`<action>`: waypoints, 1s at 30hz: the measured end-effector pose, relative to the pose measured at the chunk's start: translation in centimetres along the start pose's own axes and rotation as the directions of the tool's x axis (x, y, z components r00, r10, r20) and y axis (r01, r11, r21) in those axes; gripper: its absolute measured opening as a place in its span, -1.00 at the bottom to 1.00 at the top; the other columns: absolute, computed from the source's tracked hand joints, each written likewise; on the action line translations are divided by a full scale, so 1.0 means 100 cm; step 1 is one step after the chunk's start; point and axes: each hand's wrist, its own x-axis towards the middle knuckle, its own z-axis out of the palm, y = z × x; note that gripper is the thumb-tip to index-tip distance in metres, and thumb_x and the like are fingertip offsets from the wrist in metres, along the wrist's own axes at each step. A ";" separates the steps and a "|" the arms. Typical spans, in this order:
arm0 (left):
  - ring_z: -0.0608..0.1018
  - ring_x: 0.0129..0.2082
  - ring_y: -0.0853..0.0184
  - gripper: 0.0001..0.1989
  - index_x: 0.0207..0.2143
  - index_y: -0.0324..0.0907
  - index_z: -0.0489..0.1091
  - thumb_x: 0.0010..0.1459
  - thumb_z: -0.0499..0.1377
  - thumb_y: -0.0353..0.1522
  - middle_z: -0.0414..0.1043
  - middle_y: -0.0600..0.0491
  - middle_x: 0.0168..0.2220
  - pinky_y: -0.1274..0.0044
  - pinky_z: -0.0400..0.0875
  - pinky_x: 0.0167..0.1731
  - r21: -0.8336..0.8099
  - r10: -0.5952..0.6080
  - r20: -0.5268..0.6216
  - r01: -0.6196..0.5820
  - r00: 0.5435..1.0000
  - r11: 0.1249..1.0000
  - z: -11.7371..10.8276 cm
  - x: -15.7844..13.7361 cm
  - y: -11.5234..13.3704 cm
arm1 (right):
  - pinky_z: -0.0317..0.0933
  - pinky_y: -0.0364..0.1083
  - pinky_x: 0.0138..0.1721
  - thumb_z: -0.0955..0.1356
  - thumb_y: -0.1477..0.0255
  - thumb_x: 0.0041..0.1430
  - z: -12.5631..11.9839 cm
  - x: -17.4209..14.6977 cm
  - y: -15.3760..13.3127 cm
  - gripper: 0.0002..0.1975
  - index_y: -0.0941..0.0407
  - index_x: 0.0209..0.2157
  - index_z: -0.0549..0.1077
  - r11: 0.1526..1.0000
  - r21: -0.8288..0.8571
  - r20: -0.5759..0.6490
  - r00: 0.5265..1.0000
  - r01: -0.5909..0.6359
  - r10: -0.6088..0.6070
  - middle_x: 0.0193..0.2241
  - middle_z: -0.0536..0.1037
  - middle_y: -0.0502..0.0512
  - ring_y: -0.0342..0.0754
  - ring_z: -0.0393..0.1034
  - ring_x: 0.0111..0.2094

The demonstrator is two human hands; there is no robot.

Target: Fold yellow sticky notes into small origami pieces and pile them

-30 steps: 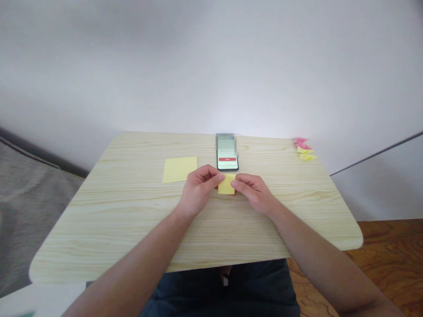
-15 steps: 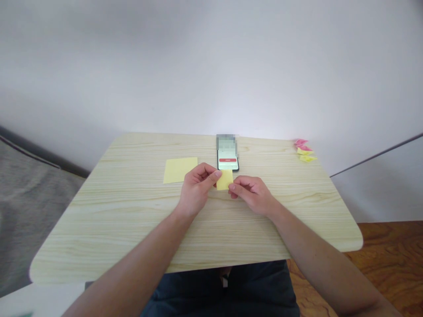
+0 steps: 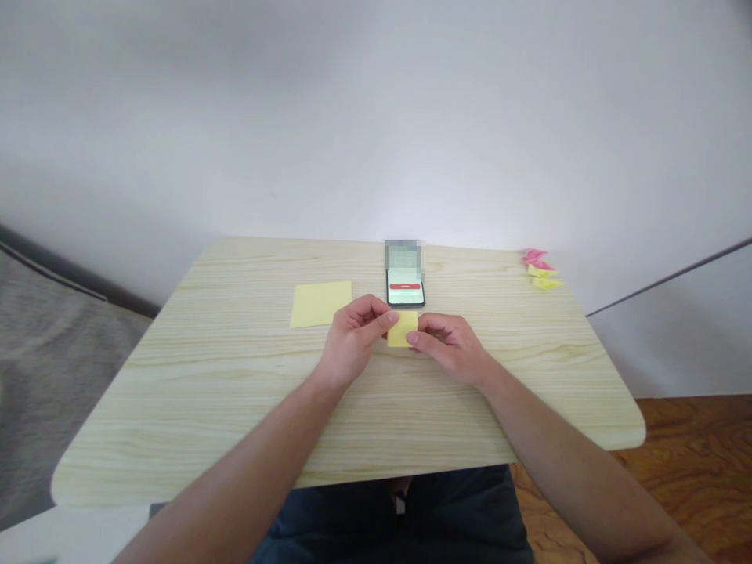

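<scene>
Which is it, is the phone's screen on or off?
On: the phone shows a lit, pale green screen with a red bar near its bottom.

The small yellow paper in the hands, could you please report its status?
Left hand pinching upper left, right hand lower right. Small yellow paper squarish, held between them. Phone just beyond, seemingly not in the way.

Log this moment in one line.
left hand: holding small yellow rectangular paper; right hand: holding same paper; black-edged rectangular phone: beyond paper, screen lit

No readable text, phone screen [image 3: 404,276] illegible
</scene>
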 end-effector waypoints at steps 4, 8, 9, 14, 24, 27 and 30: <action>0.37 -0.48 0.42 -0.78 -0.48 -0.20 0.44 0.08 0.36 -0.28 0.38 0.12 -0.52 0.54 0.26 -0.41 -0.014 -0.059 0.097 0.061 0.993 0.998 0.002 -0.002 0.002 | 0.19 -0.12 -0.36 0.38 0.20 0.31 -0.002 0.001 0.002 -0.73 0.10 -0.33 0.53 0.998 0.036 -0.058 0.997 0.047 -0.045 -0.45 0.49 0.00 -0.11 0.33 -0.41; 0.38 -0.48 0.42 -0.78 -0.48 -0.21 0.44 0.09 0.36 -0.28 0.40 0.12 -0.52 0.55 0.26 -0.41 -0.025 -0.088 0.131 0.092 0.987 0.995 0.002 -0.002 0.002 | 0.20 -0.10 -0.32 0.38 0.24 0.32 -0.004 0.002 0.003 -0.72 0.10 -0.40 0.55 0.998 -0.021 -0.081 0.995 0.063 -0.065 -0.49 0.50 0.00 -0.10 0.36 -0.40; 0.38 -0.48 0.42 -0.78 -0.48 -0.21 0.44 0.09 0.36 -0.28 0.40 0.12 -0.51 0.55 0.26 -0.41 -0.028 -0.088 0.129 0.093 0.988 0.995 0.002 -0.002 0.002 | 0.21 -0.09 -0.32 0.38 0.24 0.32 -0.005 0.002 0.002 -0.72 0.10 -0.41 0.56 0.998 -0.027 -0.080 0.995 0.063 -0.065 -0.49 0.52 0.01 -0.09 0.38 -0.40; 0.41 -0.44 0.41 -0.77 -0.40 -0.20 0.49 0.11 0.37 -0.22 0.45 0.10 -0.45 0.55 0.27 -0.38 -0.005 -0.056 0.100 0.057 0.993 0.998 0.002 -0.002 -0.001 | 0.25 -0.08 -0.29 0.39 0.21 0.31 -0.005 0.003 0.002 -0.70 0.10 -0.42 0.59 0.997 -0.026 -0.139 0.987 0.072 -0.075 -0.48 0.57 0.03 -0.07 0.42 -0.39; 0.44 -0.43 0.38 -0.74 -0.43 -0.20 0.51 0.15 0.34 -0.19 0.48 0.08 -0.46 0.52 0.28 -0.36 0.132 -0.030 0.145 0.011 0.989 0.991 0.001 -0.004 -0.005 | 0.29 -0.10 -0.32 0.38 0.12 0.31 -0.004 0.008 0.005 -0.64 0.10 -0.43 0.52 0.996 0.051 -0.276 0.959 0.072 -0.055 -0.50 0.57 0.03 -0.10 0.43 -0.43; 0.45 -0.43 0.38 -0.74 -0.44 -0.20 0.50 0.14 0.34 -0.19 0.48 0.08 -0.46 0.52 0.29 -0.35 0.126 -0.020 0.116 0.006 0.993 0.992 0.001 -0.003 -0.004 | 0.27 -0.10 -0.32 0.40 0.12 0.28 -0.002 0.007 0.005 -0.64 0.10 -0.44 0.51 0.997 0.056 -0.207 0.978 0.045 -0.032 -0.48 0.57 0.03 -0.09 0.42 -0.41; 0.45 -0.43 0.38 -0.75 -0.42 -0.20 0.50 0.14 0.35 -0.20 0.48 0.09 -0.47 0.52 0.30 -0.34 0.110 -0.027 0.093 0.017 0.995 0.994 0.001 -0.002 -0.004 | 0.24 -0.11 -0.35 0.43 0.16 0.25 -0.002 0.005 0.006 -0.70 0.10 -0.42 0.50 0.999 0.049 -0.159 0.987 0.021 -0.013 -0.46 0.58 0.02 -0.10 0.40 -0.42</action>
